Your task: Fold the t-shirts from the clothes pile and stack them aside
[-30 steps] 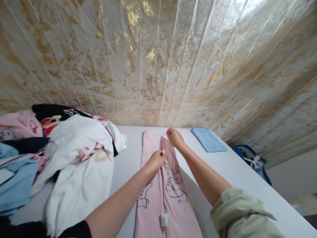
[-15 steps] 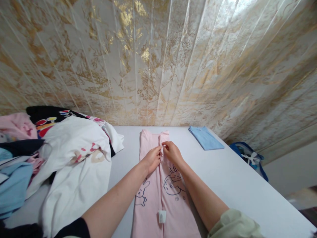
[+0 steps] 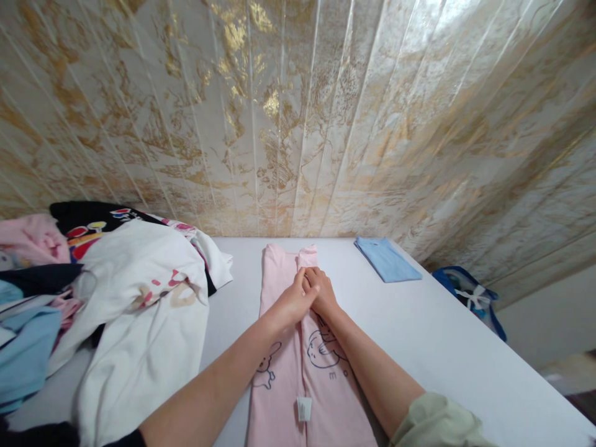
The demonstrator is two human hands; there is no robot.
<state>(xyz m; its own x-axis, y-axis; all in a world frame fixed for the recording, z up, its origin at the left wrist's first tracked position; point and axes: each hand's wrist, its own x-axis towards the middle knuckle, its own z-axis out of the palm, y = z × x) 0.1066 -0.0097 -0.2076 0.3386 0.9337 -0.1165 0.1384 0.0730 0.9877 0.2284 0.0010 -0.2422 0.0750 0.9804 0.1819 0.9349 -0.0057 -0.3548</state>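
A pink garment [image 3: 279, 403] lies lengthwise along the worktop [image 3: 447, 335], running from twelve o'clock down to six, with line-drawn rabbits on it at five and seven o'clock from the hands. The left hand [image 3: 298, 301] and the right hand [image 3: 326, 295] meet on its upper part, fingers curled and overlapping, the left thumb lying across the right hand (so I can't make out whether either grip is pinching cloth). At six o'clock from them, a small white label [image 3: 303, 409] sits on the garment's middle line. A folded blue cloth [image 3: 388, 261] rests near two o'clock, close to the worktop's edge, and a blue-trimmed bag [image 3: 470, 298] shows beyond that edge at three. Towards nine o'clock, a white garment [image 3: 153, 347] with a printed face is heaped among other clothes, a black printed garment [image 3: 88, 217] behind it at ten.
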